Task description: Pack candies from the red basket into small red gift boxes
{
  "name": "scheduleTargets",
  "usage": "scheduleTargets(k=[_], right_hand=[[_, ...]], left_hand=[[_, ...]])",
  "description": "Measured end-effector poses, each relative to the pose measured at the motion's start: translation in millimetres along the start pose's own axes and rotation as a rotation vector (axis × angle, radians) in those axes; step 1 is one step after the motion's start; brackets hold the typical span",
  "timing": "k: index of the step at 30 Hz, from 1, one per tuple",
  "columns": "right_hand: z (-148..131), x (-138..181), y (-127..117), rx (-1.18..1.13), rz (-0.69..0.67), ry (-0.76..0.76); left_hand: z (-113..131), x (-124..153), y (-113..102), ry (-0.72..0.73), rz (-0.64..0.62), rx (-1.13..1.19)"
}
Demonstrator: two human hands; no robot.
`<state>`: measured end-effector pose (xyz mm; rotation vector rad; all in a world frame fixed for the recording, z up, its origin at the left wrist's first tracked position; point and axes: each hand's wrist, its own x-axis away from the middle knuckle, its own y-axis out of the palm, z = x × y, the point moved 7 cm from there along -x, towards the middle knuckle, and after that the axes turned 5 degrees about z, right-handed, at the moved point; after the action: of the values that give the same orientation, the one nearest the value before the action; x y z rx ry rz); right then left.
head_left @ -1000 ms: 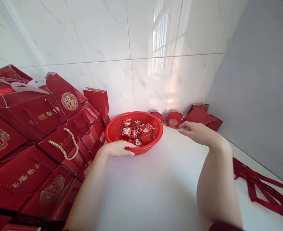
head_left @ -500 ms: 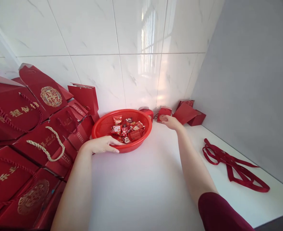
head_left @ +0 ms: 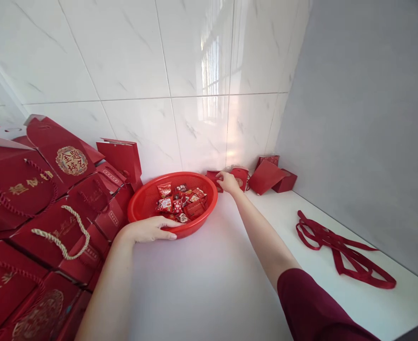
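A round red plastic basket (head_left: 148, 196) holds several wrapped candies (head_left: 179, 203) on the white counter. My left hand (head_left: 148, 229) rests on the basket's near rim, fingers curled over the edge. My right hand (head_left: 227, 181) is stretched to the back wall, fingers closed on a small red gift box (head_left: 214, 176) just behind the basket. A second small red box (head_left: 240, 177) with a gold emblem stands right beside that hand.
A heap of red gift bags (head_left: 48, 208) with rope handles fills the left side, touching the basket. More red boxes (head_left: 272, 174) sit in the back right corner. Red ribbons (head_left: 340, 248) lie on the counter at right. Tiled wall behind, grey wall to the right.
My right hand has reached farther back and left, from the emblem box to the small box behind the basket. My left hand stays on the basket rim. The view has shifted.
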<state>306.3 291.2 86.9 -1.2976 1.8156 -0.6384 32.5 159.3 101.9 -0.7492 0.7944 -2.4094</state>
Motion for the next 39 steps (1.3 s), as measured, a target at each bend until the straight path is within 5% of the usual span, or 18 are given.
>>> scheduleTargets(k=[9,16,21,27,31,39], right_hand=[[-8,82,-94,0.256,-0.013,0.024],[-66,195,-87,0.174,-0.611,-0.423],[-96,234,-96,-0.012,-0.753,-0.593],[-102,236,-100,-0.093,-0.694,-0.659],[-110,235,-91,-0.132,-0.636,-0.718],[-116,245,-67,-0.205,-0.837,-0.707]], left_hand=[[10,-18,9,0.015,0.116,-0.211],[34,-34,23,0.040,0.378,-0.311],[78,3,13,0.168,0.626,-0.322],[115,31,31,0.223,0.508,-0.318],[98,31,49,0.054,0.331,-0.360],[62,24,42,-0.107,0.292,-0.341]])
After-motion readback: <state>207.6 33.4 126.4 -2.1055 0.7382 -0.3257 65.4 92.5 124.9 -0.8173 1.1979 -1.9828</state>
